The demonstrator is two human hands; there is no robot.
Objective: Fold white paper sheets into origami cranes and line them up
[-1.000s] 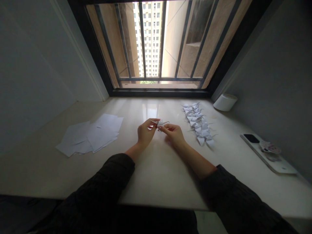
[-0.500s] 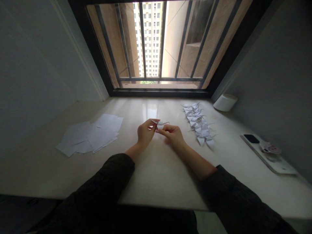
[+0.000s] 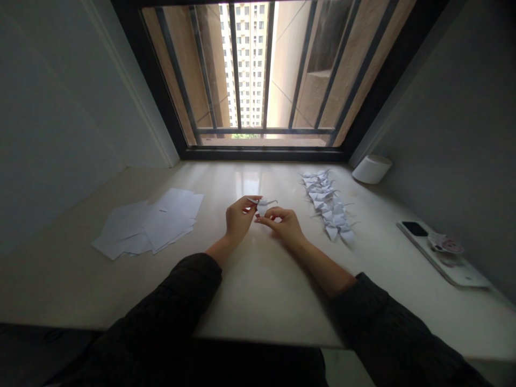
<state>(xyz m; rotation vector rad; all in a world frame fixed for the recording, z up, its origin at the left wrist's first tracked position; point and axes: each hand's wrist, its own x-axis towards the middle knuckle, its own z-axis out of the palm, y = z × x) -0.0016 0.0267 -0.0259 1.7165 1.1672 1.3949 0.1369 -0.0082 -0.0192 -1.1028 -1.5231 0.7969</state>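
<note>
A small folded white paper crane [image 3: 263, 206] is held just above the pale table [image 3: 258, 279], near its middle. My left hand [image 3: 238, 219] pinches the crane from the left with thumb and fingers closed on it. My right hand [image 3: 284, 223] pinches it from the right and below. Both forearms come in from dark sleeves at the bottom. Part of the crane is hidden between my fingers.
A loose pile of flat white paper sheets [image 3: 150, 221] lies to the left. A row of several finished paper cranes [image 3: 328, 206] runs along the right. A white cylinder [image 3: 371, 169] lies at the back right, a phone with stickers [image 3: 441, 251] by the right wall. A barred window [image 3: 258, 75] faces me.
My fingers have shifted slightly on the crane, with my right hand drawing in a little closer to the left. Nothing else on the table has moved.
</note>
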